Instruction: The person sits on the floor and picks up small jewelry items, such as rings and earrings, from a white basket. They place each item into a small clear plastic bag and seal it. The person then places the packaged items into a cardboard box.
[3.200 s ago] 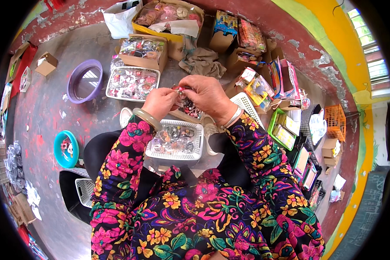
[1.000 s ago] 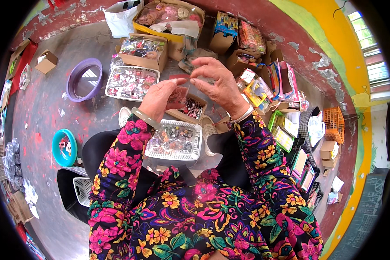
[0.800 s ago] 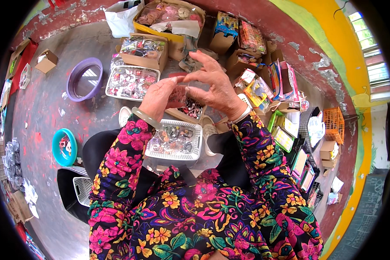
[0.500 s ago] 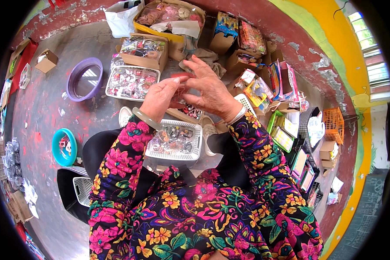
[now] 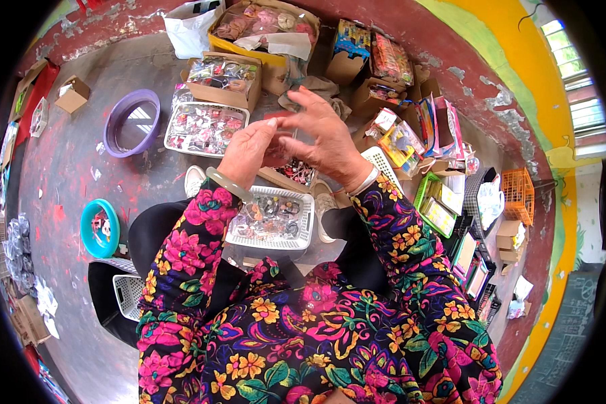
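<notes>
My left hand (image 5: 244, 153) is raised in front of me, thumb and fingers closed on a small reddish, see-through piece (image 5: 276, 152); most of it is hidden, so its kind cannot be made out. Facing it, my right hand (image 5: 328, 147) has its fingers bent and spread, with the fingertips beside the left thumb and the reddish piece. Below the hands, a white basket (image 5: 308, 225) of small clear packets stands between my feet. Just beyond the hands, a shallow cardboard box (image 5: 276, 177) with small items is partly covered by them.
A second white basket (image 5: 170, 143) of packets stands ahead, by a cardboard box (image 5: 244, 96) of packaged goods. On the left are a purple basin (image 5: 108, 128) and a teal basin (image 5: 86, 232). Boxes, a green basket (image 5: 423, 190) and an orange crate (image 5: 518, 195) line the right wall.
My right hand has shifted slightly, its fingers curving further apart from the left hand. The red piece, plainer between the fingertips before, is now lower and more hidden. The baskets have not moved.
</notes>
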### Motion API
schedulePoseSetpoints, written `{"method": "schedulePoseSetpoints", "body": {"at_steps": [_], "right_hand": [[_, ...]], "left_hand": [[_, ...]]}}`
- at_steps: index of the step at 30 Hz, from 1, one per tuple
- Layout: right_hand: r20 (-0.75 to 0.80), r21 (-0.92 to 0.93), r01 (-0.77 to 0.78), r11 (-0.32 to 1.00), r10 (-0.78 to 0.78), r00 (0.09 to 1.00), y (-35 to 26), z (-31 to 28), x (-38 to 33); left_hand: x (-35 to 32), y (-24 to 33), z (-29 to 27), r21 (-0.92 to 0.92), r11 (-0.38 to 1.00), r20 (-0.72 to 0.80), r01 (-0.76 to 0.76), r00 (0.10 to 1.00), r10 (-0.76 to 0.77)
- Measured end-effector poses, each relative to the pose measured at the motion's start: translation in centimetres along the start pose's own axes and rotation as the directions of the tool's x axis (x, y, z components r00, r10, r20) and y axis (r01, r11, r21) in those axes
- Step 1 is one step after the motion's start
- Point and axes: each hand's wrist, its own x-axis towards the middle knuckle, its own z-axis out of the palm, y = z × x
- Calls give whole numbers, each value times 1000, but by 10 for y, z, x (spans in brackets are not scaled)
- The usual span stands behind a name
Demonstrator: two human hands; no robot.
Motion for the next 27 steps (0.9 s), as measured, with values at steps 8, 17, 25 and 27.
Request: {"method": "schedulePoseSetpoints", "body": {"at_steps": [8, 17, 25, 27], "right_hand": [[158, 604, -488, 631, 505, 849, 12, 7, -5], [319, 797, -537, 277, 561, 764, 3, 1, -4], [284, 768, -526, 366, 541, 792, 0, -1, -1], [265, 739, -517, 432, 519, 813, 2, -1, 0]], "left_hand": [[2, 6, 1, -151, 988, -58, -2, 998, -7], [4, 5, 5, -215, 977, -36, -9, 999, 1], [7, 0, -6, -217, 975, -43, -55, 998, 47], [7, 0, -7, -229, 968, -31, -100, 995, 95]]}}
